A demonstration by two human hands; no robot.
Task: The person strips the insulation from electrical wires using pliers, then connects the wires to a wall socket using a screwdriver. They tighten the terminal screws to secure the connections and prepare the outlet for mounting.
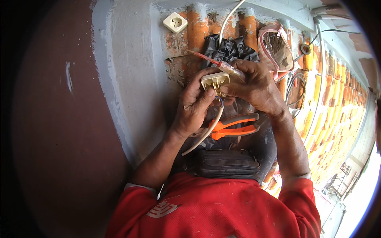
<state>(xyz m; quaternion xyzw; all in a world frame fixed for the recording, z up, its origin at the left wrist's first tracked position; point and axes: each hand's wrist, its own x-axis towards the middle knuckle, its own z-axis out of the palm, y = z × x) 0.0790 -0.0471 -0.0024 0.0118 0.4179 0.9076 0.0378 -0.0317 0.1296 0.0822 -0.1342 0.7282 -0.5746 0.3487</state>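
My left hand (194, 105) is closed around the edge of a cream electrical socket (206, 82), its inner side with brass contacts facing up. A short white cable (209, 131) with a blue wire showing at its end runs down from the socket. In my right hand (256, 85) is a screwdriver (226, 68) with a clear and red handle, its blade pointing left. The right thumb and fingertips also press at the socket's contacts; the fingertips partly hide where the wires enter. Below, orange-and-black pliers (234, 126) lie across my lap.
A cream socket cover (175, 23) lies on the orange roof tiles (197, 27). Beyond my hands are a black plastic bag (232, 49) and a pink-edged clear pouch (276, 47). A tape roll (305, 49) and coiled cable (295, 89) lie right. A dark red wall (59, 131) stands left.
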